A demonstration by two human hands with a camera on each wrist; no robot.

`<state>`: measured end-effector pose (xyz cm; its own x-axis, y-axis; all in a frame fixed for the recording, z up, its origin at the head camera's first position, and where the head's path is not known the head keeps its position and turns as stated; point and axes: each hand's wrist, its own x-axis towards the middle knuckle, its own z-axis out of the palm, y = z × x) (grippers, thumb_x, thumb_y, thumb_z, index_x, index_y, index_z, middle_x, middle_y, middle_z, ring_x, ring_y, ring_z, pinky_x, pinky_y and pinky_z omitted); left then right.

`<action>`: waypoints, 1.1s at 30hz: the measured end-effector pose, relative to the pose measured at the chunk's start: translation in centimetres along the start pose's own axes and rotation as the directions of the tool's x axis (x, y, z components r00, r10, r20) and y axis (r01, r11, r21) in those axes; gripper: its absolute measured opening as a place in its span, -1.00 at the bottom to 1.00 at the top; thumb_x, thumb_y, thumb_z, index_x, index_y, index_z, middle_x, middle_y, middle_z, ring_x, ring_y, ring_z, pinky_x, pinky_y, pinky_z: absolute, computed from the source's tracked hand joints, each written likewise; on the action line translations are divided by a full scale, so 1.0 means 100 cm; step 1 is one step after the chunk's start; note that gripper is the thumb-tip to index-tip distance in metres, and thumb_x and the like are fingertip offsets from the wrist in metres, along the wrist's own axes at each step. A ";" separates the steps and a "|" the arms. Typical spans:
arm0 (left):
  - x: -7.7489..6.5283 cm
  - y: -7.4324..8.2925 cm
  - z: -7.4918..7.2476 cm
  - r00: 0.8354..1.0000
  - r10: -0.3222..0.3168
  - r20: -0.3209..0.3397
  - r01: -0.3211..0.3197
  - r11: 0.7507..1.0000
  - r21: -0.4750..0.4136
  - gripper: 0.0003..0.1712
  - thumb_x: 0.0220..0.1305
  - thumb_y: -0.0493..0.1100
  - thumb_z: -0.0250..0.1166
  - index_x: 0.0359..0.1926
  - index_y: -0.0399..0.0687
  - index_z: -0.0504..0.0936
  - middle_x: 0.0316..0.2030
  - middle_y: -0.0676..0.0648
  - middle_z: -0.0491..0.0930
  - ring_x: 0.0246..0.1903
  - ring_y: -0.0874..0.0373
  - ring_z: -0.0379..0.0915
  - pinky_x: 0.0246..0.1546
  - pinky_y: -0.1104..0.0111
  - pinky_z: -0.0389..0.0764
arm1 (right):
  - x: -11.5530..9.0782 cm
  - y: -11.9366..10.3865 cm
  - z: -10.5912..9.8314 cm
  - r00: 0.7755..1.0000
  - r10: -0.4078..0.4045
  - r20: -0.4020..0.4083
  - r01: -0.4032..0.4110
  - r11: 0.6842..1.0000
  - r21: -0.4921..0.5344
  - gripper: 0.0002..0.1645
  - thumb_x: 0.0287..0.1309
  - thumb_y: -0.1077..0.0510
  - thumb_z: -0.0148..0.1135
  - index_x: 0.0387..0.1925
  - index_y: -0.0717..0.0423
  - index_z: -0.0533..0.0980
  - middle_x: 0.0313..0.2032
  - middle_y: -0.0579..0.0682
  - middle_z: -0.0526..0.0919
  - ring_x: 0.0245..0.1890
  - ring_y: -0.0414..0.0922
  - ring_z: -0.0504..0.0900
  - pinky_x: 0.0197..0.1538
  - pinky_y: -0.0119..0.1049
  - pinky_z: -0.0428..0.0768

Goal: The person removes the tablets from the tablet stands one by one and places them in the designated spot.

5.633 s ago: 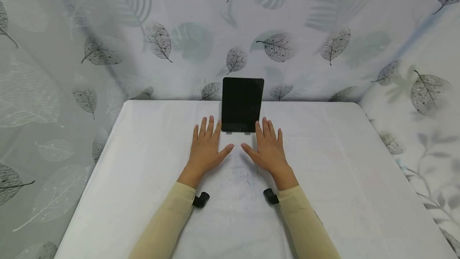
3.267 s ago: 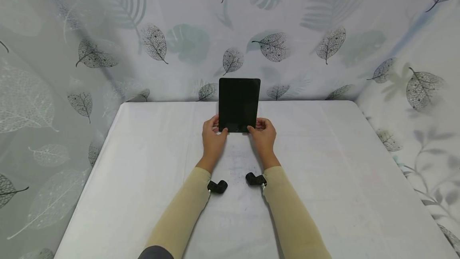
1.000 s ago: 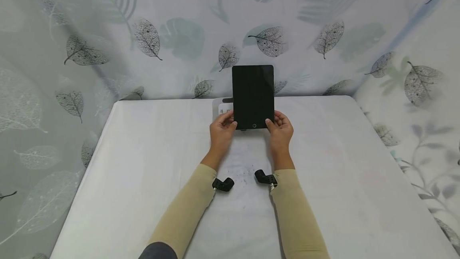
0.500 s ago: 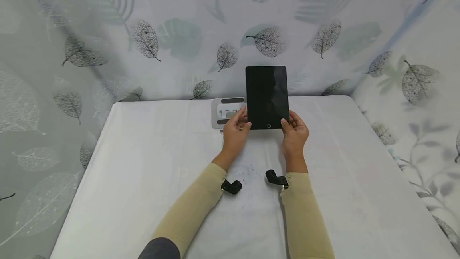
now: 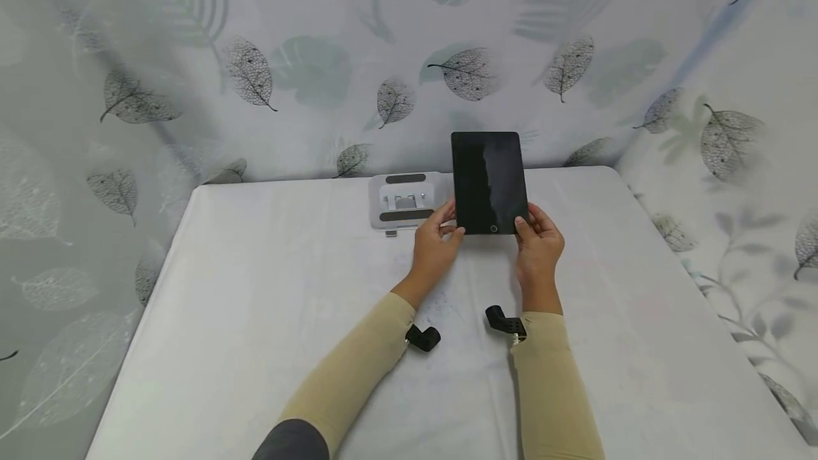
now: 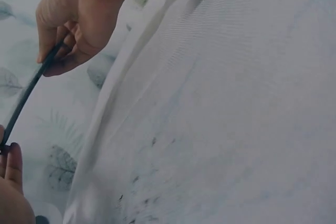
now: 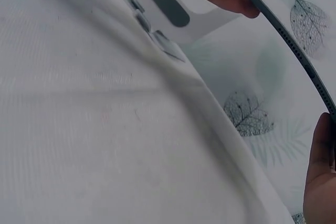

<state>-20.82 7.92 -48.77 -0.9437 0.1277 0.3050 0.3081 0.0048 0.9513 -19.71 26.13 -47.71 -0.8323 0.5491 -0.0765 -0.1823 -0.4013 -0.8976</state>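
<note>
A black tablet [image 5: 489,179] with a round home button is held upright, tilted a little, near the back of the table. My left hand [image 5: 436,250] pinches its lower left corner, thumb in front and fingers behind. At the lower right corner my right hand [image 5: 539,247] grips it the same way. The left wrist view shows the tablet [image 6: 23,98] edge-on between both hands. To the left of the tablet lies a grey stand [image 5: 377,204] with dark pads and a metal hinge, partly behind my left fingers. In the right wrist view the stand [image 7: 202,22] shows near the table edge.
A white cloth covers the table [image 5: 268,304], whose back edge runs just behind the stand. Leaf-patterned curtains [image 5: 307,77] hang at the back and on both sides. Black wrist cameras [image 5: 424,338] stick out from both sleeves.
Both hands first lay flat beside the tablet, then gripped its lower corners. They have lifted it off the stand and moved it right, uncovering the stand; lately it has come slightly lower.
</note>
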 end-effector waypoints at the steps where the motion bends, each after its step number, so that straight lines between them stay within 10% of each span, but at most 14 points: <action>1: -0.001 -0.001 0.001 1.000 -0.007 0.005 0.007 1.000 0.001 -0.31 0.30 -0.47 0.31 0.44 -0.22 0.40 0.24 -0.26 0.57 0.24 -0.03 0.53 0.14 0.37 0.65 | 0.000 0.000 -0.001 1.000 0.008 -0.003 -0.008 1.000 -0.010 -0.46 0.25 0.50 0.24 0.27 0.31 0.52 -0.09 0.01 0.54 -0.05 -0.16 0.56 -0.01 -0.50 0.68; 16: -0.015 -0.024 0.005 0.997 -0.066 0.048 0.063 0.995 0.075 -0.29 0.36 -0.36 0.31 0.49 -0.16 0.33 0.41 -0.21 0.43 0.39 0.02 0.43 0.33 0.38 0.50 | 0.005 0.015 -0.015 0.998 0.062 -0.022 -0.065 0.981 -0.180 -0.47 0.28 0.41 0.28 0.28 0.30 0.52 -0.15 -0.08 0.60 -0.13 -0.26 0.60 -0.08 -0.59 0.64; 33: -0.018 -0.032 0.014 0.990 -0.116 0.084 0.088 0.955 0.282 -0.34 0.41 -0.20 0.32 0.48 0.04 0.39 0.28 -0.18 0.57 0.17 0.03 0.62 0.21 0.21 0.62 | 0.009 0.019 -0.032 1.000 0.007 -0.003 -0.008 0.888 -0.459 -0.52 0.32 0.30 0.29 0.27 0.26 0.55 -0.03 -0.04 0.61 -0.02 -0.31 0.59 -0.02 -0.69 0.56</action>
<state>-19.96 9.05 -52.42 -0.9597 0.2093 0.1878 0.2451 0.2954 0.9234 -19.11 28.16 -50.83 -0.8321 0.5483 -0.0842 0.0849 -0.0242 -0.9961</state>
